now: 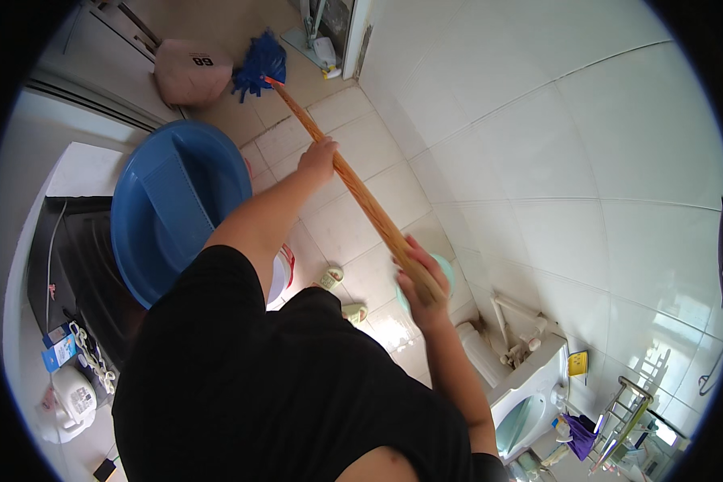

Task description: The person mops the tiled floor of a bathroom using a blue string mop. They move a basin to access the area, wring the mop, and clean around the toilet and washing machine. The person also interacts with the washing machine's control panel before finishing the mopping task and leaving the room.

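Note:
A mop with a wood-grain handle (367, 202) slants across the view, its upper end near my body. Its blue strip head (263, 64) rests on the tiled floor by the doorway at the far side. My left hand (319, 159), arm stretched forward, is closed around the handle toward the mop head. Nearer to me, my right hand (422, 283) wraps around the thick upper end of the handle. That hand looks slightly blurred. Behind it, a mint-green round object (447, 275) is partly hidden.
At the left, a large blue tub (146, 249) with a ribbed washboard stands on a black surface. A pink object (193, 76) sits beyond it. White tiled wall (522, 161) bounds the right; a washbasin (512, 434) stands at lower right. Green slippers (330, 278) show below me.

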A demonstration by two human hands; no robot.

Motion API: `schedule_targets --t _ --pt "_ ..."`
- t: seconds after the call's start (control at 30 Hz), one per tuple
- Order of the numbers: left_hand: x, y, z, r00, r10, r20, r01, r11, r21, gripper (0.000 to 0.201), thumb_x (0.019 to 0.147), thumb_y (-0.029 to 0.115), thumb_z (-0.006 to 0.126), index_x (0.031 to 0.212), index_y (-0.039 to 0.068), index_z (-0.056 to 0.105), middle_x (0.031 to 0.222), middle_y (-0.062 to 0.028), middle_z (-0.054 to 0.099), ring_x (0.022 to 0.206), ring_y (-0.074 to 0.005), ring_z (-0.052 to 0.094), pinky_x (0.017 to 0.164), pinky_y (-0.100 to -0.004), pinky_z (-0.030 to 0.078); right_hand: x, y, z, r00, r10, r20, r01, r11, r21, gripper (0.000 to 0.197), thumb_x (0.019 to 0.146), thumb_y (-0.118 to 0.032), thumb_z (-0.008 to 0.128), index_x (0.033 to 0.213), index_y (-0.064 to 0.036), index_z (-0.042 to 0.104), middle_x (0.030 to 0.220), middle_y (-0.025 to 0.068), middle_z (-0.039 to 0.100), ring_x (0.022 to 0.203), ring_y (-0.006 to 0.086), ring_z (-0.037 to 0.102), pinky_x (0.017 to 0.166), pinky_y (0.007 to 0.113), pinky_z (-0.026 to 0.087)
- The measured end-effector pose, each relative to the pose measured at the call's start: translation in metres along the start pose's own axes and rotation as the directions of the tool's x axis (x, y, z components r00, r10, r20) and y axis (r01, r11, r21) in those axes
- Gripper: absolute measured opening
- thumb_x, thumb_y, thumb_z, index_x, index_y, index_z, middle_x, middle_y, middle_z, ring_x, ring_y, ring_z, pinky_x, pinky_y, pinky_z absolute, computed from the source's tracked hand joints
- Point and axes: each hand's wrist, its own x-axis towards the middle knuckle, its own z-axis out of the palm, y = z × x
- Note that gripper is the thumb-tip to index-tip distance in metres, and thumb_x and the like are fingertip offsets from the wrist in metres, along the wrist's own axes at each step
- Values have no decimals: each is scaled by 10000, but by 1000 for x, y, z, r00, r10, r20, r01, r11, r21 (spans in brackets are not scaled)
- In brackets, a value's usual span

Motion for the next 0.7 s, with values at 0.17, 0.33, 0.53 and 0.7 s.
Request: schedule_targets --t 0.17,0.33,0.53,0.7 --pt "-101 107 54 945 187 267 -236 958 165 413 788 126 406 1199 159 381 1292 -104 271 1266 -310 112 989 -545 107 -141 8 -101 970 194 -146 -180 978 107 411 729 -137 633 1081 4 474 1183 241 436 1152 312 387 946 392 314" --pt "-177 225 83 685 729 3 -693 652 -306 409 602 60 602 996 121 511 978 -86 515 968 -293 465 795 -456 341 -243 -74 -185 836 50 -546 -131 985 -109 446 762 -400 567 949 0 502 979 204 545 944 294 505 847 387 384" --pt "-169 325 86 279 686 672 -623 662 -417 339 636 192 624 962 121 568 922 -96 586 887 -273 543 716 -381 418 -273 -188 -249 600 -550 -581 293 827 -480 290 767 -384 491 703 -102 466 664 22 496 609 178 462 605 313 357" --pt "-180 420 37 180 771 611 -782 489 -386 359 640 299 605 952 123 577 808 -103 602 776 -292 572 659 -396 435 -307 -226 -303 79 -615 -784 451 724 -522 255 726 -346 463 540 -172 446 528 -21 452 466 155 427 436 275 329"
